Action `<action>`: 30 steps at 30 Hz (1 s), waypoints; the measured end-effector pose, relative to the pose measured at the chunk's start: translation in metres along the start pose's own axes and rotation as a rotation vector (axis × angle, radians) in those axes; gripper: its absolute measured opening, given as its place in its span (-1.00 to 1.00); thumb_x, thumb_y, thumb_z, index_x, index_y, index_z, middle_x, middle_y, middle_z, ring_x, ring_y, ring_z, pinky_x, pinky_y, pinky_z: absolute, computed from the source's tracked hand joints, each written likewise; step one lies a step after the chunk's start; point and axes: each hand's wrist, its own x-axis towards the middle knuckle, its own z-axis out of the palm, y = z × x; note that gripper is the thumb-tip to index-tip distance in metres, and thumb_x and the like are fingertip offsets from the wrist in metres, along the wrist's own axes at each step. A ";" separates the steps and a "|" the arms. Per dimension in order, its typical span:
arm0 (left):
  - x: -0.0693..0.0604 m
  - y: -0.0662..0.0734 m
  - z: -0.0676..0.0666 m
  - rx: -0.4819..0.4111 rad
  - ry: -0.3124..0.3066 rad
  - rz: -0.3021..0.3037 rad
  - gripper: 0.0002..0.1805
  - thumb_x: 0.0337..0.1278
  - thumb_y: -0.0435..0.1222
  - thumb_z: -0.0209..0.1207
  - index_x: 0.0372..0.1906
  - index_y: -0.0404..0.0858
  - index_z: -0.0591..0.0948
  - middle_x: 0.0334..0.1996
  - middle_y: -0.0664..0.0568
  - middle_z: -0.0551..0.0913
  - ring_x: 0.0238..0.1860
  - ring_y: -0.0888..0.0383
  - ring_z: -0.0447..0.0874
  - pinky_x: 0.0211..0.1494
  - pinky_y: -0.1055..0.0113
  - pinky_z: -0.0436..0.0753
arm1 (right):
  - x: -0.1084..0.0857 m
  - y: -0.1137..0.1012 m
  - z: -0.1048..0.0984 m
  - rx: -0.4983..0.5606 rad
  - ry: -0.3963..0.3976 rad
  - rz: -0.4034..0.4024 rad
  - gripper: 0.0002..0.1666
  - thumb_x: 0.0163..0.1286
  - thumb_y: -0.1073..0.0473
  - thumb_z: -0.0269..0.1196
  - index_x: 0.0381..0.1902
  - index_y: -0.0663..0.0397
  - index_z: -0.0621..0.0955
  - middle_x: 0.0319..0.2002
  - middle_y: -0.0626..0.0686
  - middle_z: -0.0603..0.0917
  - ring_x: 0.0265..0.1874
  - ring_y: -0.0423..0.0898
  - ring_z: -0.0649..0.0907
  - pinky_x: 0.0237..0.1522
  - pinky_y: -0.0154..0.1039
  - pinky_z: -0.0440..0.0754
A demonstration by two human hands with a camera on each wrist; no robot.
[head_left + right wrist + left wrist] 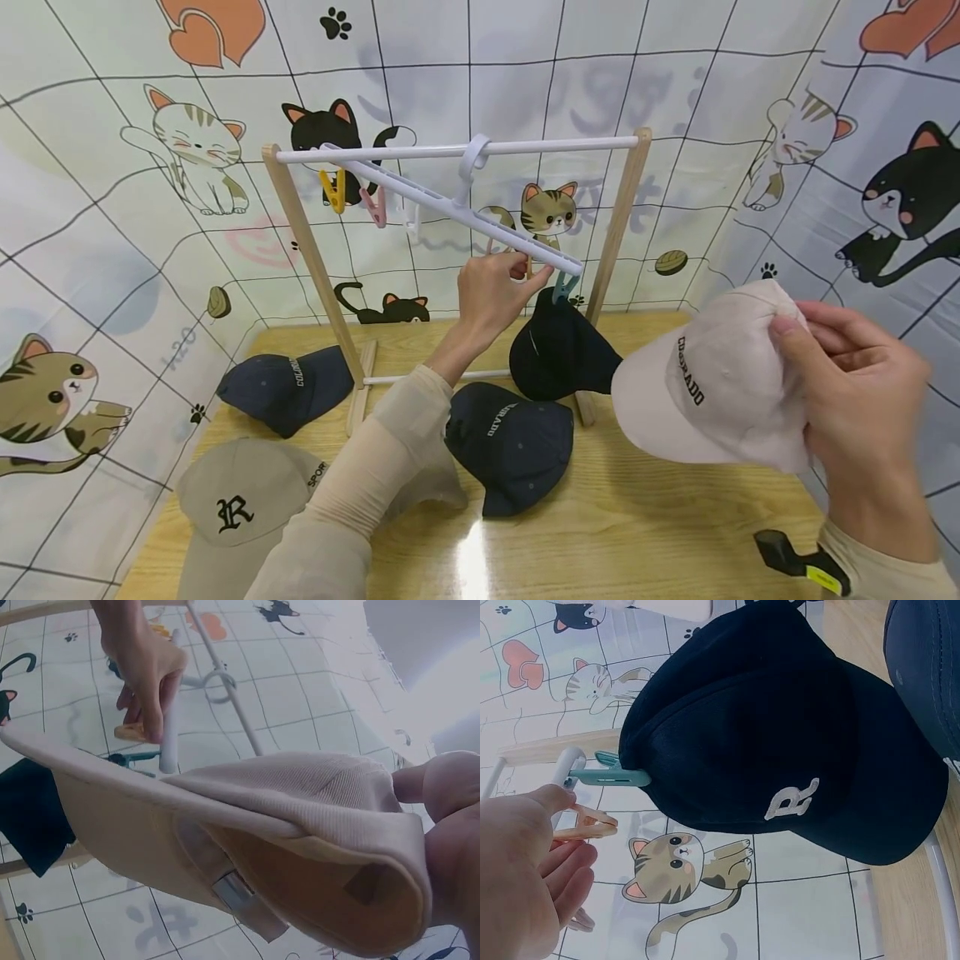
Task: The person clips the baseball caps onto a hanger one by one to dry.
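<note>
My right hand [862, 392] pinches the back of a pale pinkish-white cap [720, 375] lettered COLORADO, its brim pointing left; the right wrist view shows its inside and strap buckle [234, 890]. At the right end of a white clip hanger [427, 196], my left hand [491, 296] pinches a peach clothespin [596, 825] between thumb and fingers. Beside it, a teal clothespin [611, 777] grips the edge of a dark cap [735, 735] with a white R, which hangs down. The hanger tilts down to the right.
A rack with a white rod [570, 144] and wooden posts carries the hanger. Yellow [333, 192] and pink [375, 207] clothespins hang at its left. On the wooden table [637, 517] lie a navy cap [517, 450], another navy cap [277, 387] and a beige cap [255, 483].
</note>
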 end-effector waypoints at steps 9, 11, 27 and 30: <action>0.003 0.002 -0.002 0.023 -0.022 0.012 -0.62 0.38 -0.03 0.55 -0.42 -0.25 0.86 -0.44 -0.01 0.91 -0.41 0.01 0.89 -0.44 0.20 0.63 | -0.012 0.000 0.015 -0.017 -0.202 0.001 -0.72 0.46 0.41 0.51 0.10 0.25 0.82 -0.21 -0.05 0.96 -0.40 -0.22 0.92 -0.35 -0.40 0.83; 0.003 0.002 -0.002 0.020 -0.032 0.013 -0.63 0.38 -0.04 0.55 -0.41 -0.26 0.87 -0.45 -0.02 0.91 -0.42 0.00 0.88 -0.38 0.16 0.70 | -0.014 0.001 0.021 0.016 -0.257 -0.015 -0.73 0.47 0.44 0.48 0.09 0.28 0.82 -0.22 -0.03 0.96 -0.41 -0.20 0.92 -0.37 -0.38 0.83; 0.009 0.004 -0.003 -0.077 -0.077 0.012 -0.61 0.37 -0.08 0.55 -0.52 -0.24 0.84 -0.50 -0.01 0.89 -0.39 0.07 0.92 -0.26 0.20 0.72 | -0.024 0.018 0.082 -0.065 -0.540 -0.071 -0.81 0.55 0.34 0.44 0.07 0.15 0.82 -0.22 -0.15 0.96 -0.38 -0.26 0.89 -0.34 -0.36 0.84; 0.011 0.005 -0.005 -0.084 -0.098 0.002 -0.57 0.36 -0.07 0.56 -0.58 -0.23 0.81 -0.53 0.01 0.88 -0.39 0.07 0.89 -0.26 0.26 0.61 | -0.023 0.022 0.090 -0.076 -0.561 -0.069 -0.82 0.56 0.32 0.45 0.07 0.14 0.82 -0.23 -0.17 0.96 -0.39 -0.28 0.87 -0.33 -0.37 0.83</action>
